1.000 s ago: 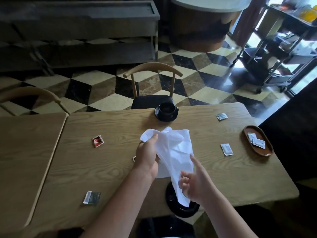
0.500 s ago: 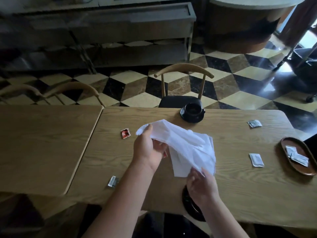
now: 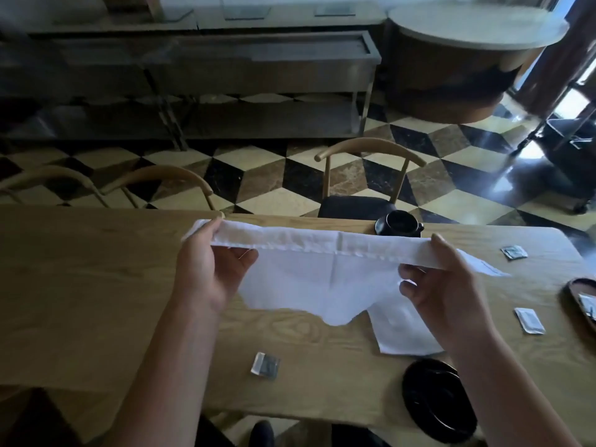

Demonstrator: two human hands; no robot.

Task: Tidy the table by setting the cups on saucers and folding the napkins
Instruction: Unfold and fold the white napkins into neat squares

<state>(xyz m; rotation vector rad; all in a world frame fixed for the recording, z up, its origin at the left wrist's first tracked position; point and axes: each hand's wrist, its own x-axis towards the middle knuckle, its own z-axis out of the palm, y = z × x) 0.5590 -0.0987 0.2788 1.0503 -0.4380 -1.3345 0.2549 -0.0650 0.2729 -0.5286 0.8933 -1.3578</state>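
A white cloth napkin (image 3: 317, 275) is stretched wide above the wooden table (image 3: 96, 301). My left hand (image 3: 211, 269) pinches its top left corner and my right hand (image 3: 442, 282) pinches its top right corner. The cloth hangs down between them and its lower edge droops to the tabletop. A second white napkin (image 3: 403, 337) lies flat under it, near my right hand. A black cup (image 3: 401, 222) sits on a black saucer at the far edge. An empty black saucer (image 3: 437, 398) lies at the near edge, right of centre.
Small sachets lie scattered: one (image 3: 266, 366) near the front, one (image 3: 529, 320) at the right, one (image 3: 514, 252) further back. A brown oval tray (image 3: 577, 295) with sachets sits at the right edge. Wooden chairs (image 3: 367, 175) stand beyond the table.
Both hands moved apart and up, pulling the crumpled napkin out into a taut wide span. My view shifted left and closer to the table.
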